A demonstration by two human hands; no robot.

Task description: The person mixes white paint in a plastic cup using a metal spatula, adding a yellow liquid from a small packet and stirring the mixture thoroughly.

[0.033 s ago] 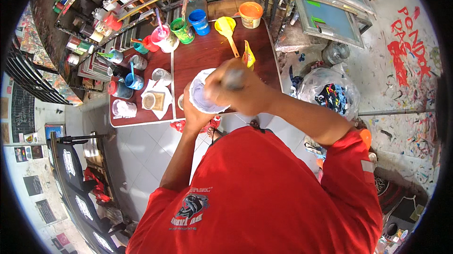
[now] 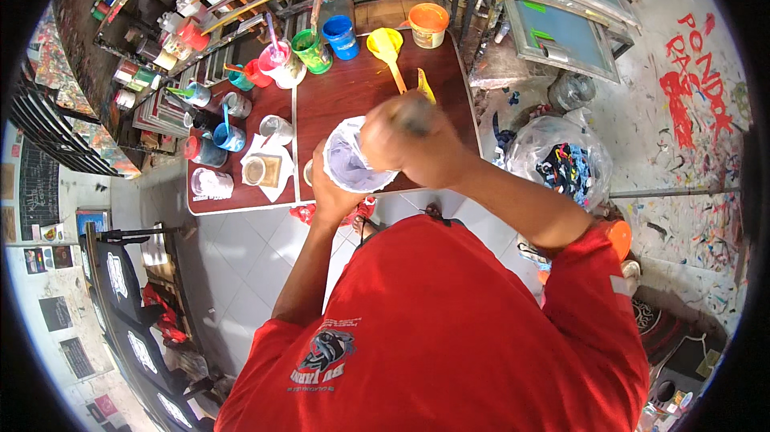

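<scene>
A white tub (image 2: 350, 161) of pale lavender paint is tilted above the table's front edge, its rim smeared with paint. My left hand (image 2: 326, 190) is wrapped round the tub's left side and holds it. Over the tub's right rim is my right hand (image 2: 411, 141), closed in a fist round a tool with a blurred greyish handle end (image 2: 415, 116). The tool's lower part is hidden by the hand and the tub, so its kind does not show. Beyond my right hand lie a yellow ladle (image 2: 396, 76) and a yellow pouch (image 2: 425, 87), partly covered.
Paint tubs in blue (image 2: 340, 37), green (image 2: 310, 52), pink (image 2: 282, 66) and orange (image 2: 428, 25) line the back of the dark red table (image 2: 337, 95). Smaller cups and a white cloth (image 2: 278, 182) lie at left. A clear bag of scraps (image 2: 553, 161) stands at right.
My right hand has shifted slightly right and towards me over the tub. The tub has tipped a little, showing more of its inner wall. My left hand keeps its hold.
</scene>
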